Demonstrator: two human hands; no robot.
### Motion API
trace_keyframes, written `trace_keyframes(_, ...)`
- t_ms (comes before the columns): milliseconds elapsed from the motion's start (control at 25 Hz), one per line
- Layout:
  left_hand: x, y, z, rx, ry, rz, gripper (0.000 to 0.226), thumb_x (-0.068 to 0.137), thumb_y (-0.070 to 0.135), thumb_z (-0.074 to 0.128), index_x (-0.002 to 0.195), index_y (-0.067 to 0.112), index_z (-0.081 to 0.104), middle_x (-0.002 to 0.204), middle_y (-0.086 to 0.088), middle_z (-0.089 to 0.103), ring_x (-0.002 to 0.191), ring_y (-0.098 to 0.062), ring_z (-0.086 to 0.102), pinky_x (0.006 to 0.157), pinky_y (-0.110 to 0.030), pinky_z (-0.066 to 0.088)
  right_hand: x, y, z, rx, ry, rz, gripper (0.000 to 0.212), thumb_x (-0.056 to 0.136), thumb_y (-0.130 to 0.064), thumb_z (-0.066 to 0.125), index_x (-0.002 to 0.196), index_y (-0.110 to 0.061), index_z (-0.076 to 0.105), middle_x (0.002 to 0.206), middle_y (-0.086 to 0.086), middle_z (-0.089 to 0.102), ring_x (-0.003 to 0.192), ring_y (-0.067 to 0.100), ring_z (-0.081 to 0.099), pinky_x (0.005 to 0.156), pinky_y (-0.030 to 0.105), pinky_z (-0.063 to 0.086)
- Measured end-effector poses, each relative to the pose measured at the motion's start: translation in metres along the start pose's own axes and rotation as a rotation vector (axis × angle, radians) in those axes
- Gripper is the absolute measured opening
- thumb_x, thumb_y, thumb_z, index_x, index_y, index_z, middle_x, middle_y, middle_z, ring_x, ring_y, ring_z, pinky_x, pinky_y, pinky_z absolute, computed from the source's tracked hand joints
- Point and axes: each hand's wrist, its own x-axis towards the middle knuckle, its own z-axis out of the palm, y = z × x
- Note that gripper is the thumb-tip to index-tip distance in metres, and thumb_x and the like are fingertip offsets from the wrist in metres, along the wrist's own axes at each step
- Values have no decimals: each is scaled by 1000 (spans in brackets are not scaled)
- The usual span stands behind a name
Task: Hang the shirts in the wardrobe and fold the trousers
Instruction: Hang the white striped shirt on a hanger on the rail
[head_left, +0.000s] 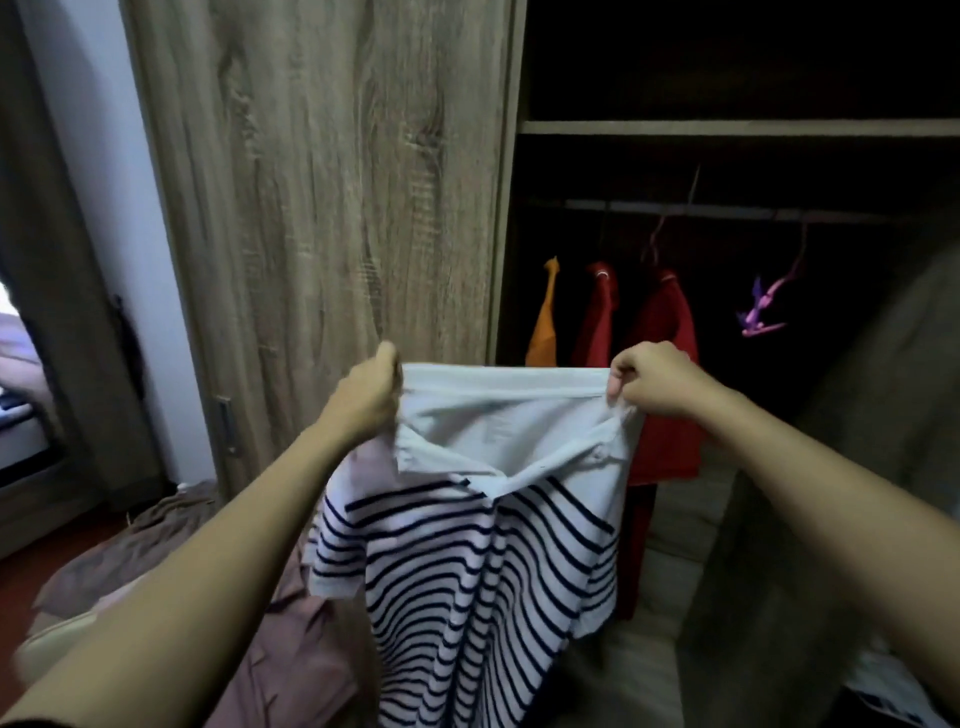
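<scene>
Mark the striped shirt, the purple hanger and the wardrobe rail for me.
striped shirt (488, 571): head view, on the striped front below the collar.
purple hanger (753, 314): head view, on its lower end.
wardrobe rail (727, 211): head view, on a bare stretch between hooks.

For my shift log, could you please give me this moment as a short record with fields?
held: striped polo shirt, raised before the wardrobe
left hand: grips one end of its top edge
right hand: pinches the other end
on rail: orange shirt, red shirts
spare: purple hanger
striped shirt hung: not yet
</scene>
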Motion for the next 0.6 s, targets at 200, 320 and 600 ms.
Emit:
trace_keyframes(200, 5, 17, 18, -383, 131, 9, 14, 83, 0, 36, 83, 13, 41, 78, -9, 54, 73, -27, 45, 62, -32, 31, -17, 33, 23, 269, 56, 65, 16, 75, -12, 40, 61, -18, 46, 62, 0, 52, 67, 25, 52, 60, 31, 39)
trace_keyframes(320, 10, 42, 23, -482, 58, 58, 18, 71, 22, 38, 81, 21, 54, 72, 2, 58, 71, -20, 50, 61, -28, 39, -24, 50, 15, 447, 108, 99, 19, 75, -4, 39, 77, -21, 47, 62, 4, 48, 55, 20, 43, 50, 28, 35)
trace_keyframes(600, 43, 60, 65, -360, 62, 244, 44, 67, 67, 40, 72, 28, 59, 64, 8, 62, 65, -13, 57, 63, -32, 43, -46, 99, 6, 165, 96, -329, 14, 81, -28, 53, 94, -30, 54, 88, -10, 58, 83, 8, 56, 81, 33, 47)
